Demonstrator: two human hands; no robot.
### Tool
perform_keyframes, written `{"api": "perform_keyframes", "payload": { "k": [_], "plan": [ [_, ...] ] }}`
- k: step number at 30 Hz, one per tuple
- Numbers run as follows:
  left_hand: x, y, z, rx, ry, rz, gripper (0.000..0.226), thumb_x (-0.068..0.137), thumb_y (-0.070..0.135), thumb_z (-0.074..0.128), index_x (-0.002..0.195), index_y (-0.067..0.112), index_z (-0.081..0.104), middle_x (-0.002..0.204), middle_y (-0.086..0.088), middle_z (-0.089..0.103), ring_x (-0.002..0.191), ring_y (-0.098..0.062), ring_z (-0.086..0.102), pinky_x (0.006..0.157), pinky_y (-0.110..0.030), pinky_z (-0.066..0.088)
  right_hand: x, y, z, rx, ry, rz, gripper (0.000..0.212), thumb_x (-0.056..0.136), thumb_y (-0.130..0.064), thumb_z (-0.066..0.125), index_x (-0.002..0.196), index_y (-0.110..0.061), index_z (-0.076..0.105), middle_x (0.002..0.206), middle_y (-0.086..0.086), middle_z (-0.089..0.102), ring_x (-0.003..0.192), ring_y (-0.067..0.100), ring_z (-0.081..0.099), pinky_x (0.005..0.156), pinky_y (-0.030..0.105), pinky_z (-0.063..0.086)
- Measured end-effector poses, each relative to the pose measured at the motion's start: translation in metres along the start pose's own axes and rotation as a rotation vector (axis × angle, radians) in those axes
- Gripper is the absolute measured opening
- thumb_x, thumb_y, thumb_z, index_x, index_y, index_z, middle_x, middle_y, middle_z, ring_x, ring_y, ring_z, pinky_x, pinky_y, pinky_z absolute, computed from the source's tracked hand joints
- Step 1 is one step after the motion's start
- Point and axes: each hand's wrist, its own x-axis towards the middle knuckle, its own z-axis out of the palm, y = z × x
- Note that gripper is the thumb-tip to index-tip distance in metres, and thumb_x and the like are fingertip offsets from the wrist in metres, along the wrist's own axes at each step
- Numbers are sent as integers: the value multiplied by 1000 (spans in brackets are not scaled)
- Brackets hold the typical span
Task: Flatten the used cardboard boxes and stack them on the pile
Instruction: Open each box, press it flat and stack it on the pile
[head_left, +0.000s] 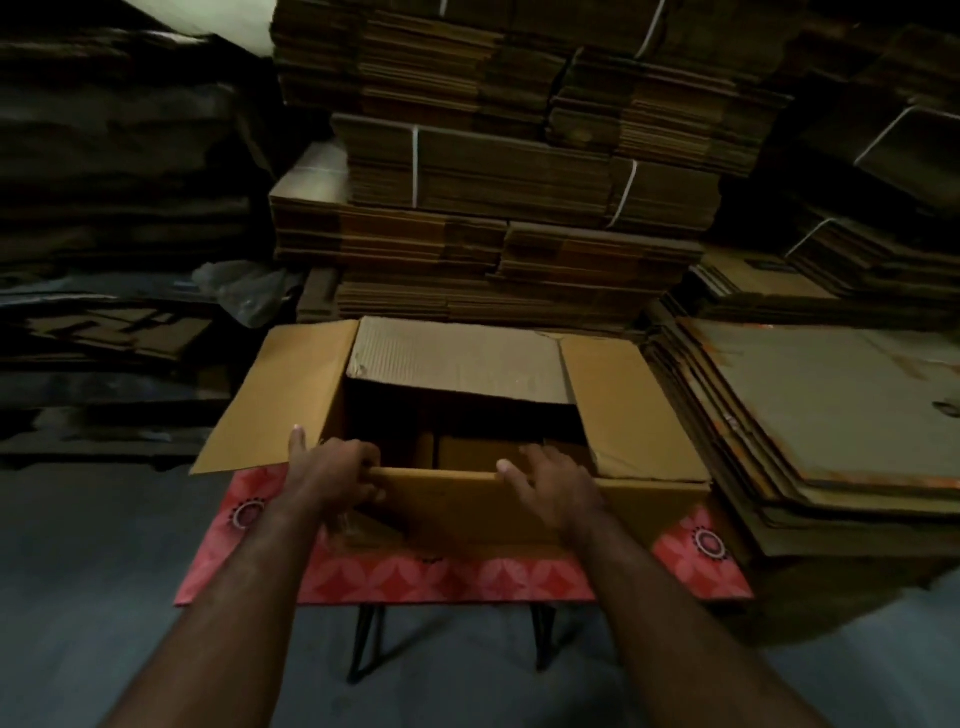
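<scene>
Left hand (332, 467) curls round my box's (467, 499) near flap; right hand (550, 480) rests spread beside it. Flattened pile (831, 415) sits right of both.

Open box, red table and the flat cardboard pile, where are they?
open box (631, 410), head view, right flap.
red table (447, 579), head view, patterned front edge.
flat cardboard pile (831, 410), head view, top sheet.

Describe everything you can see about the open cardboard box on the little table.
The cardboard box is plain brown corrugated board, standing upright and not yet flattened on a red patterned table. Its top is open: the left and right flaps splay outward, and the far flap leans back toward the stacks behind. Inside it is dark, with smaller brown boxes visible at the bottom. The left hand grips the near edge, and the right hand rests over that same edge.
</scene>
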Motion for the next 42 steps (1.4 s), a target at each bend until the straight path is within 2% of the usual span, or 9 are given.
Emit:
{"api": "perform_keyframes", "payload": {
  "k": [6, 9, 17, 24, 27, 30, 33, 39, 42],
  "plan": [
    [8, -1, -15, -178, -149, -93, 35, 81, 64, 60, 105, 40, 66, 113, 10, 66, 126, -19, 52, 119, -62, -2, 6, 21, -5, -63, -47, 78, 83, 100, -71, 15, 158, -14, 33, 166, 15, 25, 153, 30, 21, 124, 46, 16],
    [26, 38, -19, -76, -116, -155, 33, 89, 67, 54, 108, 43, 66, 135, 9, 58, 148, -22, 29, 115, -67, -8, 5, 27, -20, -171, -19, 59, 84, 101, -69, 17, 161, -10, 22, 169, 19, 8, 157, 33, 3, 125, 46, 6],
    [77, 165, 0, -91, 56, 47, 62, 97, 70, 38, 147, 34, 43, 158, 6, 37, 148, -17, 28, 117, -67, 1, 23, 100, -95, -265, 351, 140, 83, 96, -66, 41, 159, -15, 24, 169, 17, 11, 156, 34, 3, 125, 54, 4],
    [95, 180, 35, -155, 33, -43, 61, 98, 69, 36, 144, 31, 46, 151, 5, 44, 140, -19, 39, 113, -60, 25, 30, 185, -95, -18, 161, 359, 92, 97, -57, 52, 162, -14, 4, 170, 14, 3, 155, 36, 10, 122, 52, 23],
    [97, 180, 38, -145, 82, -48, 57, 98, 67, 39, 141, 31, 49, 147, 5, 47, 136, -19, 42, 111, -60, 27, 34, 205, -76, 113, 84, 370, 79, 99, -43, 57, 158, -10, 15, 161, 14, 30, 143, 34, 36, 113, 45, 39],
    [102, 177, 38, -170, 78, -86, 55, 97, 67, 40, 137, 31, 52, 142, 5, 50, 132, -19, 45, 108, -59, 30, 39, 207, -58, 226, 123, 354, 49, 101, -24, 54, 146, -14, 37, 134, 8, 55, 113, 26, 58, 88, 38, 54],
    [102, 177, 37, -138, 82, -112, 54, 97, 67, 41, 135, 31, 53, 141, 5, 51, 132, -19, 46, 107, -58, 32, 45, 214, -56, 436, 122, 279, 37, 103, -14, 51, 139, -15, 48, 106, -2, 55, 91, 15, 54, 64, 18, 46],
    [97, 182, 36, -91, 155, -130, 51, 97, 63, 43, 132, 29, 54, 137, 4, 54, 129, -18, 47, 104, -51, 34, 56, 207, -42, 353, 263, 352, 36, 103, -25, 49, 138, -20, 46, 118, 2, 62, 104, 21, 63, 90, 38, 56],
    [102, 185, 33, -84, 115, -138, 68, 99, 62, 41, 154, 23, 35, 162, 1, 31, 147, -20, 30, 113, -54, 27, 66, 179, -42, -2, 207, 0, 74, 99, -32, 55, 161, -18, 17, 167, 4, 22, 154, 22, 18, 126, 46, 14]
  ]
}}
